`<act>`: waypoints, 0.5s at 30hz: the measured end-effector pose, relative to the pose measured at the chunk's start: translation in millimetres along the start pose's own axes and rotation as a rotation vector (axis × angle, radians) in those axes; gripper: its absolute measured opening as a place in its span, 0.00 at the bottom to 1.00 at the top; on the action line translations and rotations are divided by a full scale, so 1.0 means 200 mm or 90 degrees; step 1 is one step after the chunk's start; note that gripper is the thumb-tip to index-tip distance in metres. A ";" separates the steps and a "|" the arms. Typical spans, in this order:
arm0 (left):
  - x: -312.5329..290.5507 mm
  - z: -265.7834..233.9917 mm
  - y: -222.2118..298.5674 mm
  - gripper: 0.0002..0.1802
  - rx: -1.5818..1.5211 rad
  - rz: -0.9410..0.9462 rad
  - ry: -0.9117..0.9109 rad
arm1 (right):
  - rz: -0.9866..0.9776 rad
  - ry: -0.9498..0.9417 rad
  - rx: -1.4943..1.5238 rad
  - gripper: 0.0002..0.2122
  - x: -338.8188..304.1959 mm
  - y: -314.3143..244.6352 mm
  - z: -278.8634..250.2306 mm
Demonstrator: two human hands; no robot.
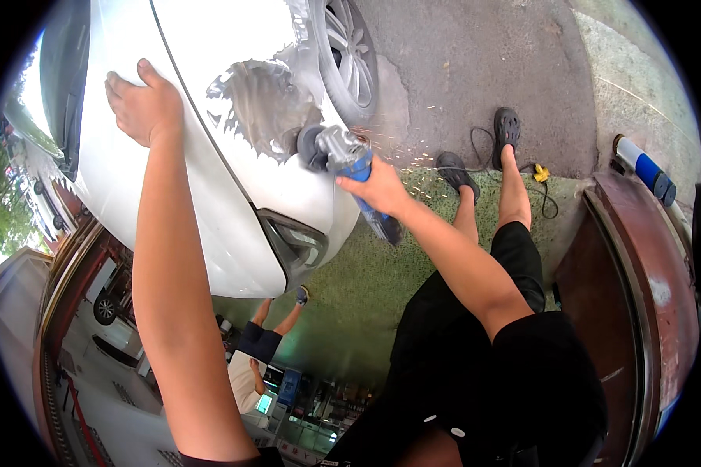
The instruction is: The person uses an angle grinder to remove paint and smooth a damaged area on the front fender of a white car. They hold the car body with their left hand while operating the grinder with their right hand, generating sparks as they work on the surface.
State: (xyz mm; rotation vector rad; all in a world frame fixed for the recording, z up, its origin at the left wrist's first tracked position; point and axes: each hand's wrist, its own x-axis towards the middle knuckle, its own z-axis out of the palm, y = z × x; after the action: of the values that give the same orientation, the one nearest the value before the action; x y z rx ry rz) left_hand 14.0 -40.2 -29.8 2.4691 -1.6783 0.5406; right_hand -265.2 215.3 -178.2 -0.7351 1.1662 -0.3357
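A white car (218, 187) fills the upper left, its fender bearing a dull patch of bare metal (261, 101) with ragged paint edges. My right hand (380, 188) is wrapped round a blue and silver angle grinder (349, 156). The grinder's dark round disc (311, 148) is at the lower edge of the bare patch, and sparks (417, 175) fly off to the right. My left hand (148, 107) lies flat on the hood, fingers stretched out and thumb apart, holding nothing.
The car's wheel (350, 58) is above the grinder, its headlight (294, 245) below. A dark cord (483, 148) runs by my shoes to a yellow plug (541, 173). Brown metal structure (646, 296) and a blue-white cylinder (645, 170) stand right. Another person (249, 366) stands farther off.
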 end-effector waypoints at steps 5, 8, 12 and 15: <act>0.00 -0.01 0.00 0.41 0.003 -0.002 -0.001 | -0.021 -0.012 0.006 0.40 -0.05 0.02 0.05; 0.00 0.00 0.00 0.42 -0.001 0.011 0.012 | 0.019 0.020 0.005 0.40 0.03 -0.01 0.02; 0.01 0.01 -0.02 0.42 0.005 0.013 0.013 | -0.011 -0.044 -0.030 0.40 -0.04 0.04 0.02; 0.01 0.01 -0.02 0.42 0.012 0.008 0.015 | -0.048 -0.056 -0.038 0.40 -0.14 0.09 0.09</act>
State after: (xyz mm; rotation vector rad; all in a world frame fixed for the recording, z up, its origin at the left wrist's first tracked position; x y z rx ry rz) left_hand 18.7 -41.0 -30.9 2.4562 -1.6892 0.5879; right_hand -262.1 250.3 -166.6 -0.8392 1.0716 -0.3297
